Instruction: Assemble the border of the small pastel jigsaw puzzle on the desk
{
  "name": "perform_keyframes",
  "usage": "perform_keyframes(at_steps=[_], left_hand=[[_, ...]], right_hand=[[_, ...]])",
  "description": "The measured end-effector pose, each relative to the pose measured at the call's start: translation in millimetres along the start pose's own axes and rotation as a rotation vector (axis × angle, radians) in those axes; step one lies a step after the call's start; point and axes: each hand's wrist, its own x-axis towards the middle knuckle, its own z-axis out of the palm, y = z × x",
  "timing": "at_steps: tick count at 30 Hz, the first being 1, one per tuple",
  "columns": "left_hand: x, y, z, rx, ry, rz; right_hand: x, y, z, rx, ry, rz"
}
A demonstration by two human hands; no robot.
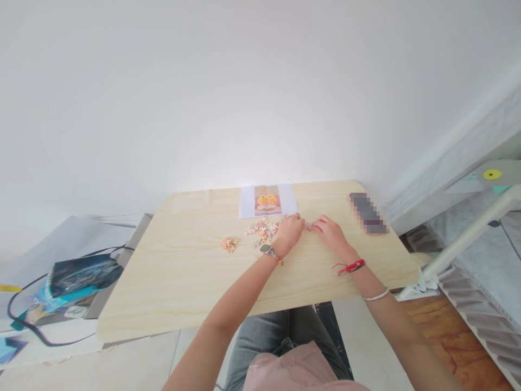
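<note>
A loose heap of jigsaw puzzle pieces [264,228], pinkish and orange, lies on the light wooden table [179,271]. Over the heap's right side is my left hand [290,232], its fingers curled together; what they hold is hidden. Close by on the right, my right hand [330,232] has its fingertips pinched on a small pale puzzle piece [308,226] between the two hands. A smaller pile of orange puzzle pieces [229,244] sits left of the heap. Behind the heap, a white sheet with a printed picture [267,201] of an orange figure lies flat.
A phone-like dark object [368,213], pixelated, lies at the table's right. A faint clear plastic sheet or bag [192,201] is at the back left. The wall [260,98] stands behind the table. Bags and papers [83,274] lie beyond the left edge; a pale metal bar [468,244] is on the right.
</note>
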Motion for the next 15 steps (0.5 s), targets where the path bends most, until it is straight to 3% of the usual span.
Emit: perform_keyframes(at_steps=[4, 7, 11, 15], left_hand=[[-1, 0, -0.9, 0.01, -0.017, -0.037], [-17, -5, -10.5, 0.014, -0.019, -0.062], [-63, -25, -25.3, 0.016, -0.013, -0.119], [-120, -52, -25.2, 0.014, -0.018, -0.296]], right_hand=[[1, -2, 5, 0.018, 0.004, 0.023], [-3, -6, 3, 0.013, 0.029, 0.041], [-11, -18, -7, 0.044, 0.075, 0.044], [-18, -39, -12, 0.117, 0.084, -0.003]])
